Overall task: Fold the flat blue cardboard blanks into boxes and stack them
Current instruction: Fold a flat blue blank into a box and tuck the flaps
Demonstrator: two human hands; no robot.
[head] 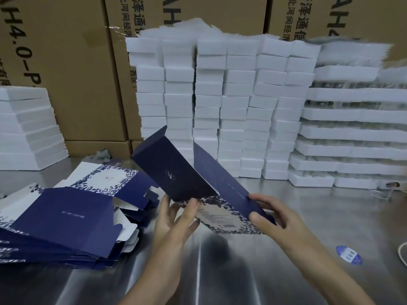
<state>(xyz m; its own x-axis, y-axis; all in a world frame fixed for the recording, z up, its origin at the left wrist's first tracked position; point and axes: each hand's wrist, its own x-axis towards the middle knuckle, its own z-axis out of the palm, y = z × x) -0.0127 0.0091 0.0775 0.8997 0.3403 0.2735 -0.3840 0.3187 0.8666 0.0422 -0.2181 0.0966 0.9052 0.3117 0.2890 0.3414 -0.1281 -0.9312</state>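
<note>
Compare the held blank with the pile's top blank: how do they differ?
The held blank is raised, tilted, panels bent up; the top blank lies flat. The left hand and right hand hold the held blank; nothing touches the top blank. Both: navy, leaf borders.

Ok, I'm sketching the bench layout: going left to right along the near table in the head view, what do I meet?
Pile of blanks → left hand → right hand → blue sticker. The box that both hands hold spans them, so it is left out.
</note>
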